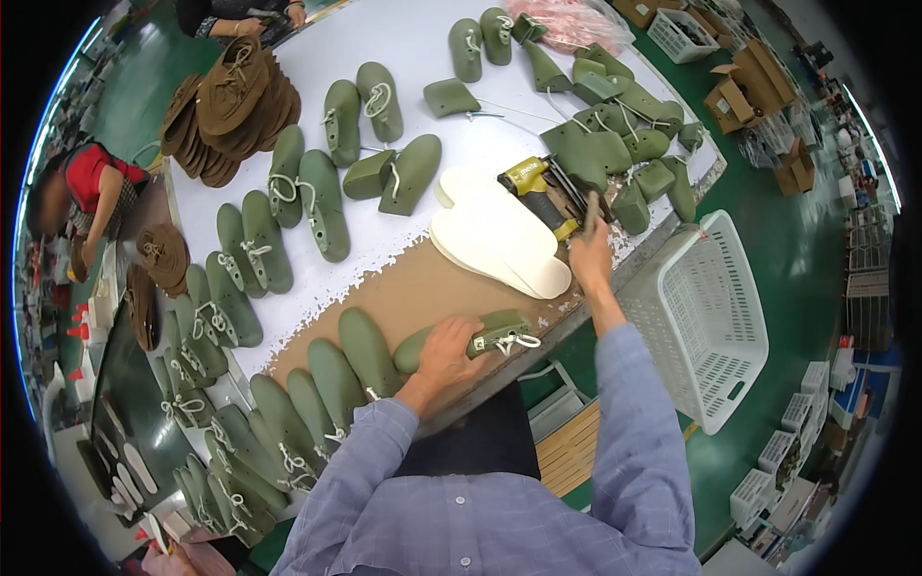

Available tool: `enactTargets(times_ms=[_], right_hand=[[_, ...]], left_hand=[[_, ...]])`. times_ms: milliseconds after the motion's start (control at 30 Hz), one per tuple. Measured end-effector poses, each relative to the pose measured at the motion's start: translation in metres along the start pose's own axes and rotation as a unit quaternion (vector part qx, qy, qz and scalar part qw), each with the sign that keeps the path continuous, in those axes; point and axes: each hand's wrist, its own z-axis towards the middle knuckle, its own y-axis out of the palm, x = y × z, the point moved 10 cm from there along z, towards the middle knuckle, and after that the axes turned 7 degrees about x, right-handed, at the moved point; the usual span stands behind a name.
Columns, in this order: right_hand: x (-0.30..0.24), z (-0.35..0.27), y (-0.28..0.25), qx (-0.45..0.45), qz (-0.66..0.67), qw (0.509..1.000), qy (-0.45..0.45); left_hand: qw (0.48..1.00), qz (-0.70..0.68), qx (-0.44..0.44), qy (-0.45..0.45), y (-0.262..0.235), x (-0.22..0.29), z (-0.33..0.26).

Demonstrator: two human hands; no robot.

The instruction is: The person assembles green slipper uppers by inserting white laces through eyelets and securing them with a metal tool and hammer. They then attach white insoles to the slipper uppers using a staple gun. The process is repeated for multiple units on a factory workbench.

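Observation:
My left hand (448,349) is closed around a green shoe last (501,324) lying on its side at the table's near edge. A white cord loop hangs from the last's right end. At the right, my right hand (589,252) grips the black part of a yellow and black staple gun (527,177); its fingertips are partly hidden. The tool lies against a stack of cream insoles (488,233) in front of me. Just left of my left hand, another green last (367,350) belongs to a row of several with white cords.
Paired green lasts (327,202) cover the left and middle of the white-topped table (254,336). Loose lasts (645,144) pile up at far right. Brown shoe uppers (235,96) are stacked far left. A white basket (706,317) stands off the right edge. Other people work at the far side and left.

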Motion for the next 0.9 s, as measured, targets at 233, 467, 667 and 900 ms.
enactTargets(times_ms=[233,467,667,900], right_hand=[[0.004,-0.193,-0.122,-0.061,0.128,0.989,-0.032],[-0.013,-0.263,-0.111,-0.057,-0.029,0.979,-0.191],[0.013,-0.261,-0.138,-0.015,0.107,0.991,-0.077],[-0.023,-0.269,-0.118,-0.069,0.036,0.981,-0.179]], left_hand=[[1.0,-0.011,-0.009,-0.007,0.003,-0.002,-0.001],[1.0,-0.01,0.005,0.003,0.004,0.003,0.004],[1.0,-0.009,-0.013,-0.005,0.003,0.002,0.0],[1.0,-0.019,-0.017,-0.017,0.007,-0.003,-0.006]])
